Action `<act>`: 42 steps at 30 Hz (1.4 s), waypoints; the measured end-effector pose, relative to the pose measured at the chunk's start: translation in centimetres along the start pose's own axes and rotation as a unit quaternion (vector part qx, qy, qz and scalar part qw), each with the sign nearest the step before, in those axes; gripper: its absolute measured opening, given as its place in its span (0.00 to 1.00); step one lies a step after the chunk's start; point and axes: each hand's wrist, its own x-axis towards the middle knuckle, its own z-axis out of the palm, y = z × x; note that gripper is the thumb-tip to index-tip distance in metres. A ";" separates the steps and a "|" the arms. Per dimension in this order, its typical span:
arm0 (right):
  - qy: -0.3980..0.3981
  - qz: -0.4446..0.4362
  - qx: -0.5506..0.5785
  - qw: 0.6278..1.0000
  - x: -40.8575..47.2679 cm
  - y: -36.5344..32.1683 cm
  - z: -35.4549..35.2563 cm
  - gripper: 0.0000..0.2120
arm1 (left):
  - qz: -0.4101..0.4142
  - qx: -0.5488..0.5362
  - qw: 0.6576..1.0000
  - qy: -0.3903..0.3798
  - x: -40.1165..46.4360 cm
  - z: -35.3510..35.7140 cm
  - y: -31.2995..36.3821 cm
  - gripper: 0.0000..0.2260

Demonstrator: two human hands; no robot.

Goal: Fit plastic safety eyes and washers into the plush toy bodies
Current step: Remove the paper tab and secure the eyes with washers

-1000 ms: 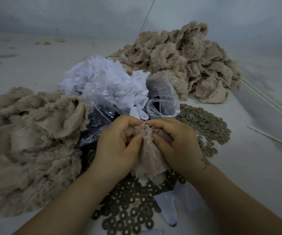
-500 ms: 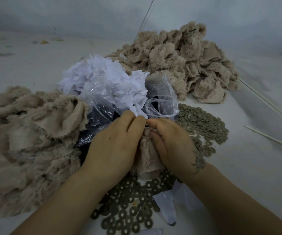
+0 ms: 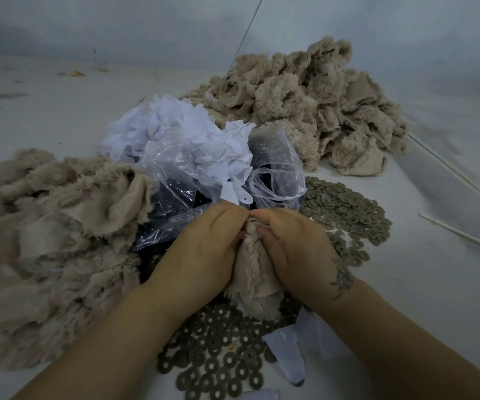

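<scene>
Both hands meet over one plush body (image 3: 251,272), a beige furry piece held upright just above the counter (image 3: 423,284). The left hand (image 3: 204,255) curls round its left side and the right hand (image 3: 296,249) round its right, and each grip is pinching the fabric at the top edge, where the fingertips nearly touch. Whether an eye or washer sits between them cannot be told, since the fingers hide that spot.

The step looks like seating a fastener through the fabric. To do it well, the person should keep the fabric flat and taut over the post, press straight down the post's axis, and feel for the washer locking evenly without trapping loose pile.

Loose washers (image 3: 345,209) lie spread just right of the hands, and more washers (image 3: 221,356) below the wrists. A clear bag (image 3: 273,168) holding dark pieces sits just behind the hands, beside white paper scraps (image 3: 175,131). Plush piles lie at left (image 3: 48,235) and far right (image 3: 305,96).

No brand, label or readable writing shows
</scene>
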 end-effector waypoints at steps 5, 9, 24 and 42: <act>0.029 -0.004 0.012 0.999 -0.4 0.1 0.2 0.23 | 0.003 -0.004 1.000 0.021 0.1 0.0 0.3 0.12; 0.035 0.009 0.023 0.999 -0.4 0.0 0.4 0.17 | 0.001 -0.020 0.999 0.026 0.2 0.2 0.3 0.12; 0.101 0.097 0.134 0.981 -0.5 0.4 0.4 0.13 | -0.127 -0.137 0.979 0.082 0.0 1.1 1.4 0.07; 0.092 0.193 0.043 0.976 1.6 3.7 0.4 0.14 | -0.193 0.350 0.915 -0.057 3.6 -7.0 -2.5 0.14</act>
